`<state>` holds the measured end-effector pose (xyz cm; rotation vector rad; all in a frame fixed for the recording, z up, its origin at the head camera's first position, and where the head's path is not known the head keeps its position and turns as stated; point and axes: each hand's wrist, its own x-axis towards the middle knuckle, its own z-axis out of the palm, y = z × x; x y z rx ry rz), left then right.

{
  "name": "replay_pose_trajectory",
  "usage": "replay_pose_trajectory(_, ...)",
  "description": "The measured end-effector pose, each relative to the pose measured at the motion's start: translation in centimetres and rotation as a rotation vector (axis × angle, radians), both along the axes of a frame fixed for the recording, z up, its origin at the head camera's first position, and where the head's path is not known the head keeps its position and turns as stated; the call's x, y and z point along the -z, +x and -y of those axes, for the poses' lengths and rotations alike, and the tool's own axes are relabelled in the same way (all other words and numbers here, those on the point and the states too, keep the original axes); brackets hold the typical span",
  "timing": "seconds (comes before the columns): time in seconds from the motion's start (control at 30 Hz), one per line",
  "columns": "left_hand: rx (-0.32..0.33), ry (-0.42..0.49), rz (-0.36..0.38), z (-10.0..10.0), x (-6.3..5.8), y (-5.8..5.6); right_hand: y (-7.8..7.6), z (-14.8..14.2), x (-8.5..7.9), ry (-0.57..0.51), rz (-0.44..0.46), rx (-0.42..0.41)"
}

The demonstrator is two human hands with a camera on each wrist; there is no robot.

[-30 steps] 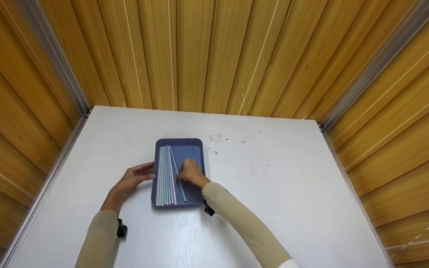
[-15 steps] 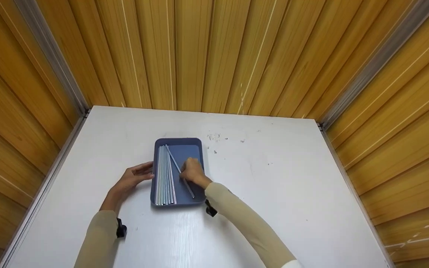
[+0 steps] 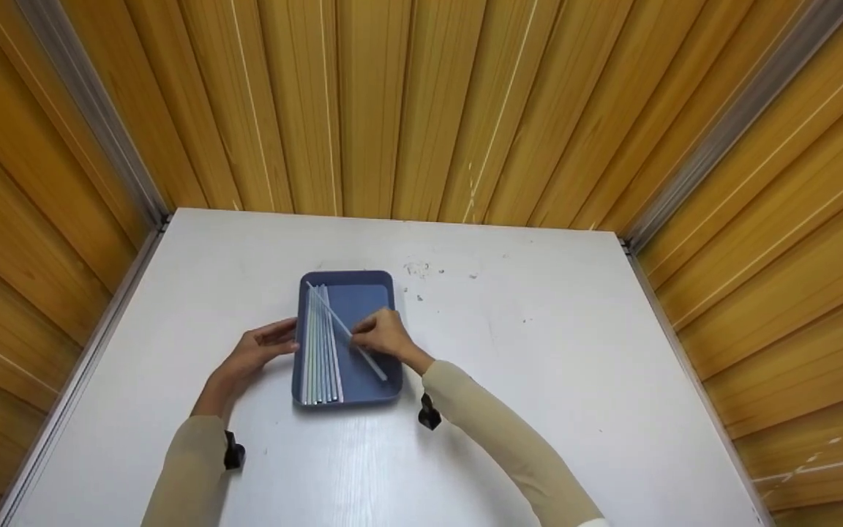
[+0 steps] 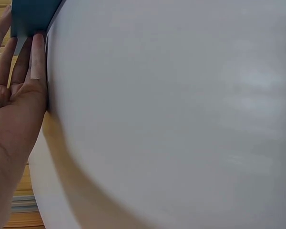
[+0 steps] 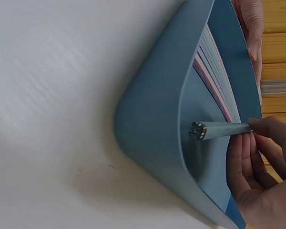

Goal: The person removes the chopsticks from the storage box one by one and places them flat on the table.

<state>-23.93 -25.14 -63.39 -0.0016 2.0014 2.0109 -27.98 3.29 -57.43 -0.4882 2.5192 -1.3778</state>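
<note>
A blue rectangular tray (image 3: pixel 363 296) lies on the white table. Along its left side several long thin pastel sticks (image 3: pixel 321 359) lie in a row. My right hand (image 3: pixel 386 337) pinches one pale stick (image 3: pixel 376 368) between thumb and fingers, slanted across the tray with its far end over the row. In the right wrist view this stick (image 5: pixel 221 130) is raised above the tray floor, and its near end looks dark and glittery. My left hand (image 3: pixel 249 359) rests with extended fingers (image 4: pixel 37 57) against the tray's left wall.
The white table (image 3: pixel 538 380) spreads around the tray, with small dark marks (image 3: pixel 419 298) behind it to the right. Yellow wood-patterned walls (image 3: pixel 370 110) with grey metal corner strips (image 3: pixel 92 95) enclose the table at the back and sides.
My right hand has moved slightly right and lifted the stick. The stick has turned, its far end swinging left over the row and its near end right. My left hand stays at the tray wall.
</note>
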Motion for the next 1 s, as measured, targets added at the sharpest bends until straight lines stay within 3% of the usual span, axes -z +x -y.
replay_pose_trajectory(0.53, 0.002, -0.018, -0.009, 0.0, 0.1, 0.0, 0.3, -3.2, -1.1, -0.016, -0.104, 0.042)
replay_pose_trajectory(1.0, 0.015, -0.038, -0.021, 0.0, 0.1, 0.0, 0.2, -6.9, -1.6, -0.210, 0.033, 0.140)
